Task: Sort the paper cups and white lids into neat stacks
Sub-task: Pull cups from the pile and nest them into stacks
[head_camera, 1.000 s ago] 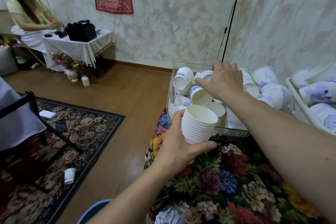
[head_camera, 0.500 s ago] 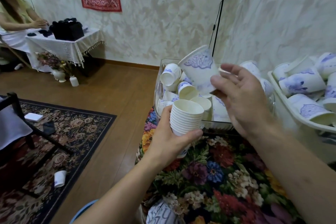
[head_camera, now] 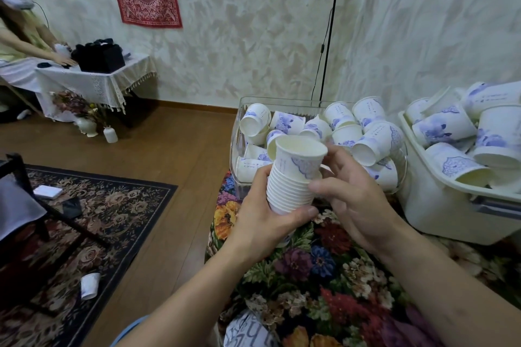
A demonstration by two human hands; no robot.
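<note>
My left hand [head_camera: 262, 222] grips a stack of nested white paper cups [head_camera: 287, 191] above the floral tablecloth [head_camera: 310, 276]. A cup with a blue flower print [head_camera: 301, 158] sits tilted in the top of the stack, only partly pushed in. My right hand [head_camera: 355, 200] holds this top cup from the right, thumb in front and fingers behind it. Behind the hands a clear bin [head_camera: 282, 100] holds several loose cups [head_camera: 372, 144] lying jumbled. No lids show.
A white bin [head_camera: 439, 214] at the right holds several more cups [head_camera: 445, 127]. One cup [head_camera: 90, 286] lies on the patterned rug at lower left, near a black chair [head_camera: 17, 177]. Another person [head_camera: 25, 36] works at a small cloth-covered table at far left.
My right hand lifted one cup out of the clear bin, brought it over and set it into the top of the stack in my left hand.
</note>
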